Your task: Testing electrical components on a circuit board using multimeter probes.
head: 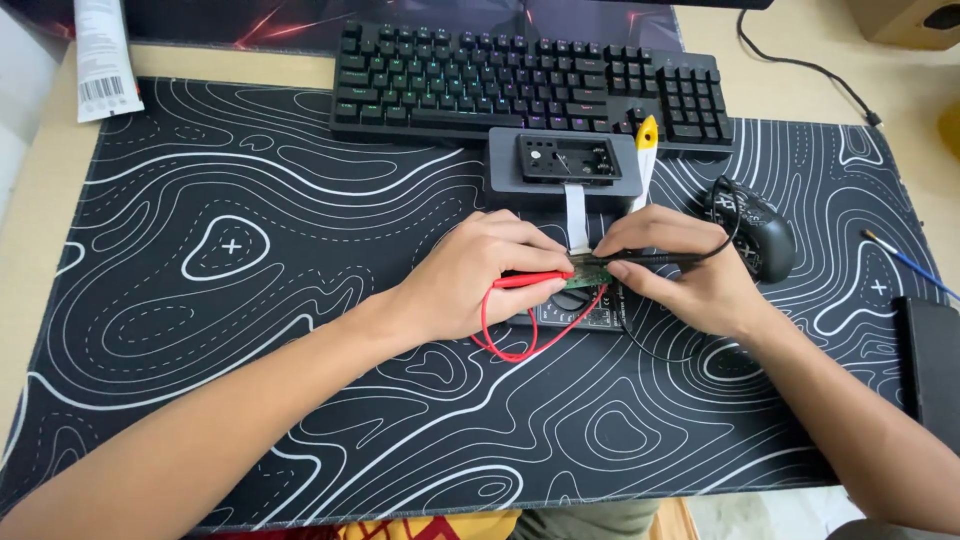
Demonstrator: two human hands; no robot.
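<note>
The left hand point(470, 280) pinches the red probe point(530, 280) and the right hand point(690, 270) the black probe point(660, 259), both lying crosswise with tips meeting on the small green circuit board point(590, 268) between them, above the multimeter point(570, 312).

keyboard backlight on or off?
On. The black mechanical keyboard at the top of the desk mat shows green, blue and purple glow across its keys.
</note>
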